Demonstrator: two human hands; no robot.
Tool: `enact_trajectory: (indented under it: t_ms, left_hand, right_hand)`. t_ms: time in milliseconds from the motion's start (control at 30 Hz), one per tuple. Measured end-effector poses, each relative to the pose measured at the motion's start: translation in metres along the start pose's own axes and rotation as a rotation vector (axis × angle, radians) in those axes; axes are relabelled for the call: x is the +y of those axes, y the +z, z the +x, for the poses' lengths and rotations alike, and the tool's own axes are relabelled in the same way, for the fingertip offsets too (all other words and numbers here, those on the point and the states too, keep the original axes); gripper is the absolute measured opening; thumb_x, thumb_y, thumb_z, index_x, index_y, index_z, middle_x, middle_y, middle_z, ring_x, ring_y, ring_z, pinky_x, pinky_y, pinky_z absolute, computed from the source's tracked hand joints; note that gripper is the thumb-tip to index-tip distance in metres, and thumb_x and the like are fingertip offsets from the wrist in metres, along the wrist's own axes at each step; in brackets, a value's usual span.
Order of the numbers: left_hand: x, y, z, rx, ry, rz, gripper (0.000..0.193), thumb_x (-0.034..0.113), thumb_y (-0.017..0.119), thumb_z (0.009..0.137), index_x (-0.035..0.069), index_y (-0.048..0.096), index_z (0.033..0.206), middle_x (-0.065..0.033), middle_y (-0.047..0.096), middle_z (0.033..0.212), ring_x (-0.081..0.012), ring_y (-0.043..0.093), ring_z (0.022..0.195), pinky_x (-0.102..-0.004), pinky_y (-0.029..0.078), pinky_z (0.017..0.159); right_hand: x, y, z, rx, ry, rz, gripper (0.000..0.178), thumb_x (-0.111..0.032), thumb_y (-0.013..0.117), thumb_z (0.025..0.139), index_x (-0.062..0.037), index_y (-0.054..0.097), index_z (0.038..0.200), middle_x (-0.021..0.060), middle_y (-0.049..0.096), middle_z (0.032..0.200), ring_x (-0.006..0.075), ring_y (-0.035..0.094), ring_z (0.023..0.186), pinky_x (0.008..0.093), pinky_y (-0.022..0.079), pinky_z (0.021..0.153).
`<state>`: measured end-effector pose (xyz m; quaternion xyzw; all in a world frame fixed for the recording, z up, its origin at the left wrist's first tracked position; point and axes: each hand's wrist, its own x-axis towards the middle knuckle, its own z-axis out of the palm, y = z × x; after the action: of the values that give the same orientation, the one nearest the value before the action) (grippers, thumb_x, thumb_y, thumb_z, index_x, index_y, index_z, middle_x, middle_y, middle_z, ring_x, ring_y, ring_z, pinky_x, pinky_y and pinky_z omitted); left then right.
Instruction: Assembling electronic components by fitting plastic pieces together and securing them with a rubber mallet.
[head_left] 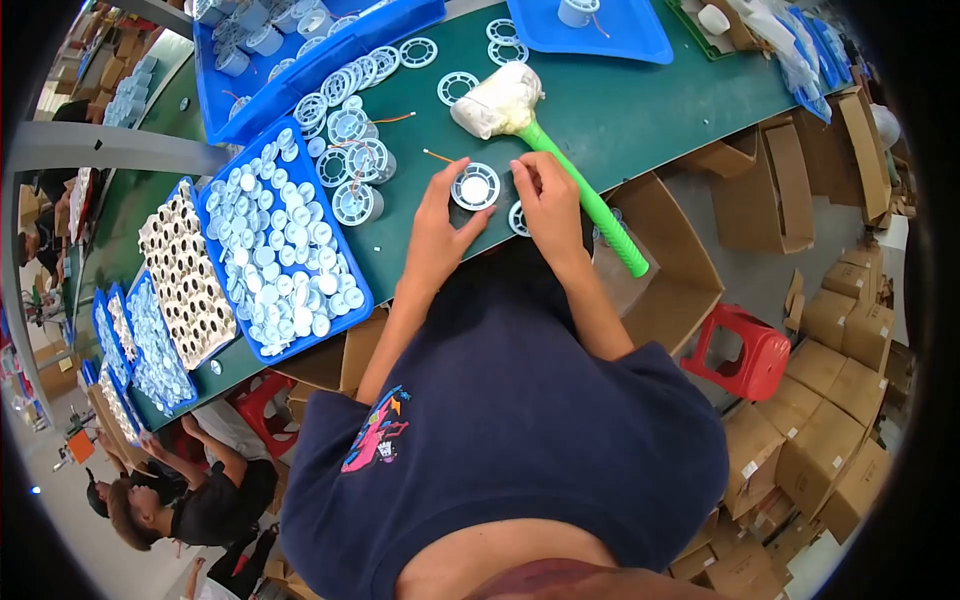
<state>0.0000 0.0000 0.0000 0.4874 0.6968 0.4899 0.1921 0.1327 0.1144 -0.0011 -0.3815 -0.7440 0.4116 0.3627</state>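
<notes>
My left hand [440, 215] grips a round white plastic housing [475, 187] between thumb and fingers, at the table's near edge. The housing has a slotted ring rim and a pale disc at its centre. Just right of it is my right hand [548, 195], its fingers curled and closed; whatever they pinch, if anything, is too small to make out. A mallet [585, 195] with a green handle lies beyond and beside that hand, its pale head looking wrapped. Partly hidden by the right hand, a white ring [518, 218] rests at the table edge.
Left of my hands stand several housings with wires [368, 160] and loose rings [418, 52]. A blue tray [362, 290] holds many pale caps. Blue bins [420, 12] line the back. Cardboard boxes [655, 260] and a red stool [745, 350] are at right; co-workers sit at left.
</notes>
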Motion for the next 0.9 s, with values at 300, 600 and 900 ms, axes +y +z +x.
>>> enact_trajectory:
  t_ms: [300, 600, 900]
  left_hand:
    - [-0.016, -0.016, -0.009, 0.069, 0.061, -0.118, 0.068, 0.009, 0.083, 0.080, 0.002, 0.051, 0.140, -0.0150, 0.059, 0.136, -0.0301, 0.059, 0.124, -0.0384, 0.048, 0.104]
    - [-0.012, -0.020, -0.006, 0.057, 0.126, -0.037, 0.060, 0.011, 0.083, 0.080, 0.005, 0.056, 0.134, -0.0143, 0.059, 0.134, -0.0285, 0.058, 0.121, -0.0377, 0.048, 0.101]
    - [-0.025, -0.020, -0.006, 0.013, -0.045, -0.250, 0.060, 0.011, 0.082, 0.081, 0.004, 0.056, 0.135, -0.0125, 0.060, 0.129, -0.0264, 0.060, 0.115, -0.0354, 0.048, 0.098]
  right_hand:
    - [-0.005, 0.022, 0.029, 0.053, -0.349, 0.009, 0.009, -0.004, 0.069, 0.090, -0.0011, 0.066, 0.098, 0.0142, 0.067, 0.098, 0.0341, 0.066, 0.090, 0.0411, 0.052, 0.079]
    - [-0.004, -0.006, -0.038, -0.099, -0.242, -0.290, 0.062, -0.011, 0.082, 0.079, -0.0011, 0.055, 0.134, 0.0185, 0.055, 0.130, 0.0392, 0.054, 0.119, 0.0470, 0.046, 0.102]
    - [0.001, -0.004, -0.033, 0.005, -0.245, -0.212, 0.060, -0.007, 0.080, 0.080, -0.0007, 0.055, 0.134, 0.0188, 0.058, 0.128, 0.0387, 0.057, 0.119, 0.0445, 0.048, 0.101]
